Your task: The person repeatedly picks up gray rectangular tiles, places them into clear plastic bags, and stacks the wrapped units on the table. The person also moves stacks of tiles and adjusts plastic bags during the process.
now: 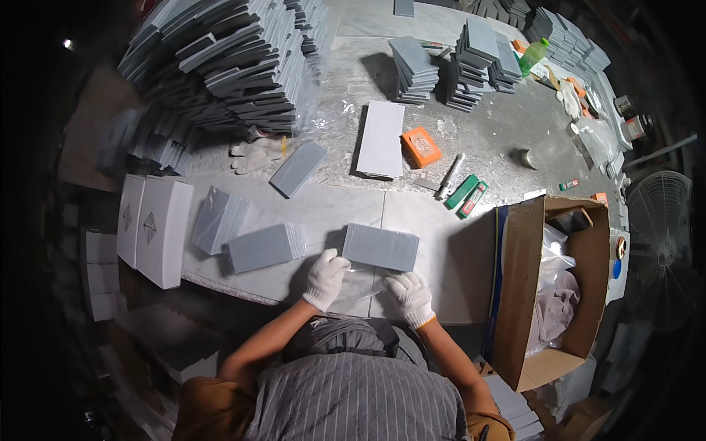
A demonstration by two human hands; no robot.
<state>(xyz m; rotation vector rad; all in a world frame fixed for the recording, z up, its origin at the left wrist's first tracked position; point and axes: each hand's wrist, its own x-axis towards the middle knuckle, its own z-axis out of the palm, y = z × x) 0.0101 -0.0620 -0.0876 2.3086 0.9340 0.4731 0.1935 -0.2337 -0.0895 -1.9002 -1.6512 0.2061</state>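
Observation:
A small stack of grey rectangular tiles (381, 248) lies in front of me on the white marble-look tabletop, with clear plastic film (358, 281) showing at its near edge. My left hand (326, 281), in a white knit glove, is at the stack's near left corner, fingers curled in and seemingly pinching the film. Along the near right edge is my right hand (410, 298), also gloved, its fingers bent against the film and tile edge. Both fingertips are partly hidden. To the left, another tile stack (265, 248) leans beside a further tile bundle (218, 220).
White boxes (164, 231) stand at the left edge; an open cardboard box (518, 331) holding plastic is at the right. Tall tile piles (235, 66) rise at the far left. Beyond lie an orange box (421, 147), a green-and-white case (467, 195) and a loose tile (298, 169).

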